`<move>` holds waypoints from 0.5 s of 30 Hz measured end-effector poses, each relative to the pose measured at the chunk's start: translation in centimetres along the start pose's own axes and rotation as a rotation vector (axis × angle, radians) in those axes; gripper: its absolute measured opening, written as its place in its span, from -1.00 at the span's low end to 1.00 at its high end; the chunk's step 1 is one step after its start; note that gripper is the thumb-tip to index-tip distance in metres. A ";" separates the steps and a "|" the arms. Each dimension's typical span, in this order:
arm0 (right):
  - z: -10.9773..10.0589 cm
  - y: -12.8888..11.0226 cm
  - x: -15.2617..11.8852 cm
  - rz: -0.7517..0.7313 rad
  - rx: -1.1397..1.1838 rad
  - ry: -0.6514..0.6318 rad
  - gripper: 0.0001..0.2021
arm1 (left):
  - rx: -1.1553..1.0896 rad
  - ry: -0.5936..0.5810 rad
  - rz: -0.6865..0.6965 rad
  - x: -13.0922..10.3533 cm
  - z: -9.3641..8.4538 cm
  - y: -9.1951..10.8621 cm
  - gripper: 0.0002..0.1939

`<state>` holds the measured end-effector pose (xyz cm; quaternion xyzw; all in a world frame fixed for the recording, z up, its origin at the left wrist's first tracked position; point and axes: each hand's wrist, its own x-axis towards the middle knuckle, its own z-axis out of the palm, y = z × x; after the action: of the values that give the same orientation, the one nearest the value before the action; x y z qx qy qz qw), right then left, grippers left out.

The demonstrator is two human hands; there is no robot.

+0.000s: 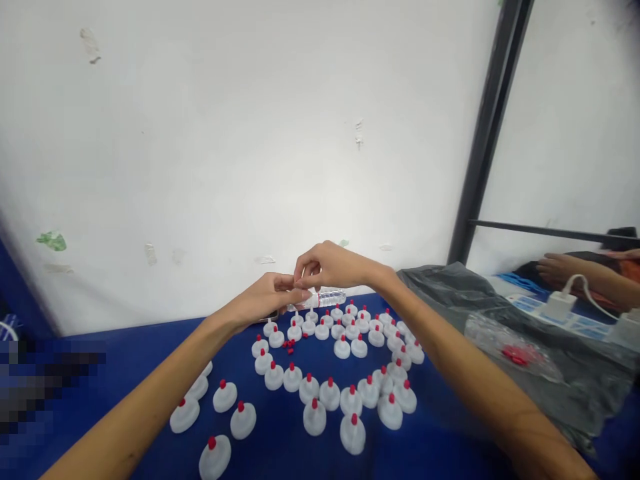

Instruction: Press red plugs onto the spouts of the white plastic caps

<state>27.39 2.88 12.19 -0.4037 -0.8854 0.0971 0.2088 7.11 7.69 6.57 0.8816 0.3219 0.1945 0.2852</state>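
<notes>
My left hand and my right hand meet at the fingertips over the far side of the table. Both have thumb and fingers pinched together, and whatever is between them is hidden or too small to make out. Below and in front of them stand many white translucent dome-shaped pieces with nozzles, most topped with a red cap. A few nozzles close under the hands look uncapped. Several loose red caps lie on the blue table among the pieces. A clear plastic bottle lies on its side just behind my hands.
A grey plastic sheet covers the right side, with a clear bag of red caps on it. Beyond are a power strip with a white charger and another person's arm. A white wall rises behind the blue table.
</notes>
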 end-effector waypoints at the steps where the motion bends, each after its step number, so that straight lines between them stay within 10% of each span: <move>1: 0.4 -0.3 0.2 -0.001 0.024 0.011 -0.86 | -0.023 0.000 0.009 -0.1 -0.3 0.0 -0.54; 6: 1.5 -0.3 0.6 0.125 0.018 0.056 -0.74 | -0.010 0.019 -0.007 -0.3 -1.4 -1.3 -0.59; 15: 6.1 2.1 2.4 0.317 -0.126 -0.346 -0.93 | 0.165 -0.028 -0.217 0.2 -2.1 -3.8 -0.68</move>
<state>24.67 6.09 6.69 -0.5273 -0.8379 0.1408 0.0105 4.39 10.97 5.86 0.8648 0.4260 0.1231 0.2356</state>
